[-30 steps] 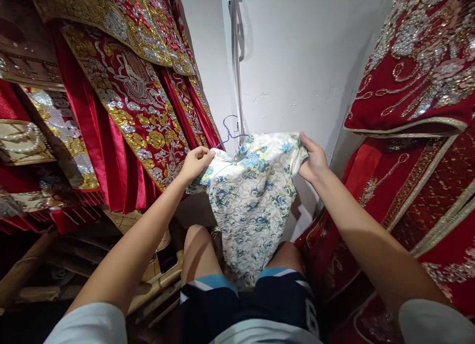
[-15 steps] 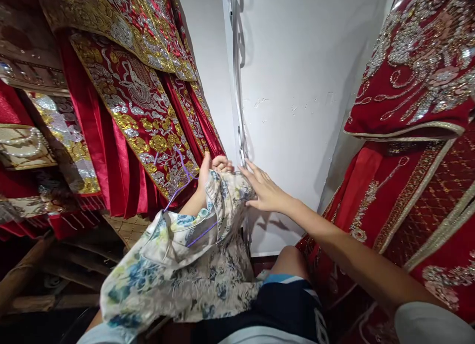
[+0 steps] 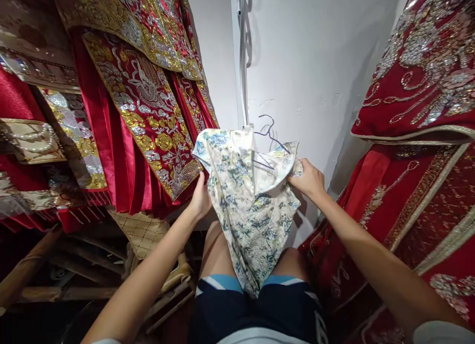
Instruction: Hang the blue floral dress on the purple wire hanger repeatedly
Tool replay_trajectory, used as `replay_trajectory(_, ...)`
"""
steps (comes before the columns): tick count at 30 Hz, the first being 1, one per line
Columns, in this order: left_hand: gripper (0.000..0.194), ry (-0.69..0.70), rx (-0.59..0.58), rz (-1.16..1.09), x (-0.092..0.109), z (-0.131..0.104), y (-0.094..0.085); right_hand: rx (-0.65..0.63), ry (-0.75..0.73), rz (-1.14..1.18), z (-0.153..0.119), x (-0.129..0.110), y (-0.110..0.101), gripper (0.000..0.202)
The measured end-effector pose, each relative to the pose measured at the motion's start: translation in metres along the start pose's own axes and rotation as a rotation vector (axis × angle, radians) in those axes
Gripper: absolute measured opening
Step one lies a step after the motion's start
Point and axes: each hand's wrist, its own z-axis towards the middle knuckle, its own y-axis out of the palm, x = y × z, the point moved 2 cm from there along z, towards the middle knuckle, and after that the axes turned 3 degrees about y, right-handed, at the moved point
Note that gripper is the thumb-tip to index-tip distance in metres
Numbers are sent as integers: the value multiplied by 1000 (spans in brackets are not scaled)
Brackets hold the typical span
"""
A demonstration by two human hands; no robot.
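A white floral blouse [image 3: 241, 185] with blue and green print hangs spread in front of my knees, its lower end narrowing between my thighs. A thin purple hanger [image 3: 267, 131] is inside it, with its hook and part of its bar showing at the open neck. My left hand [image 3: 201, 198] grips the blouse's left side edge, thumb up and the other fingers mostly hidden behind the cloth. At the right shoulder, my right hand [image 3: 308, 178] is closed on the fabric beside the hanger's end.
Red gowns with gold and silver embroidery [image 3: 148, 101] hang on the left. More beaded red gowns [image 3: 419, 106] hang on the right. Ahead are a white wall [image 3: 304, 52] and a narrow metal upright [image 3: 239, 62]. Bamboo furniture [image 3: 70, 294] stands at lower left.
My left hand has come out from inside the blouse to its left edge. The blouse has turned upright to face me, and my right hand has moved right and closed on its shoulder.
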Motion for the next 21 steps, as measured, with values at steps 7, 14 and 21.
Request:
replay_trajectory(7, 74, -94, 282, 24, -70, -52, 27, -8, -225, 85, -4, -35, -2, 60)
replay_trajectory(14, 74, -306, 372, -59, -111, -116, 64, 189, -166, 423, -78, -36, 32, 48)
replay_trajectory(21, 72, -229, 348, -58, -106, -124, 82, -482, 456, 1059, -184, -78, 124, 55)
